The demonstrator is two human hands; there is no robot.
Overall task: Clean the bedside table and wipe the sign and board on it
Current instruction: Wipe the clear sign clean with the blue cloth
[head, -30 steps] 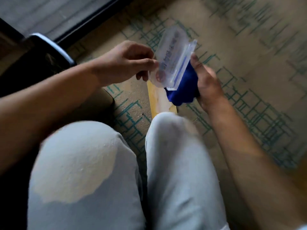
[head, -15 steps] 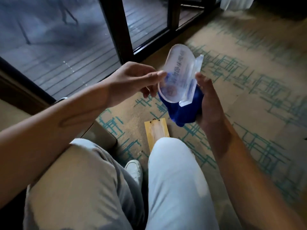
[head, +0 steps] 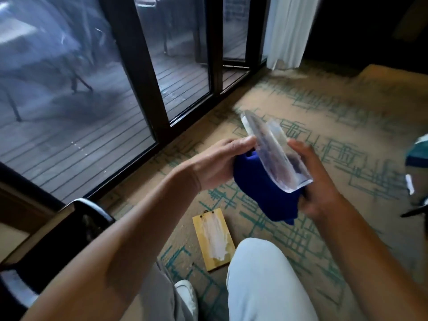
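A clear acrylic sign (head: 275, 156) with a thick base is held up in front of me, tilted edge-on. My right hand (head: 317, 181) grips its base, and a blue cloth (head: 266, 200) is bunched under it. My left hand (head: 220, 163) lies with straight fingers against the sign's left face, its palm on the cloth. A small wooden board (head: 214, 239) with a pale glossy streak lies flat on the carpet, below my hands and beside my knee (head: 261, 281). The dark bedside table (head: 58, 239) shows at the lower left.
Dark-framed glass doors (head: 139, 89) run along the left and back, with a wooden deck outside. A white curtain (head: 287, 31) hangs at the back. Patterned beige and teal carpet (head: 335, 117) covers the floor. A blurred object (head: 416, 158) sits at the right edge.
The view has lifted toward the glass doors. The sign turned from face-on to edge-on. My left hand went from pinching its edge to lying flat against it with the cloth.
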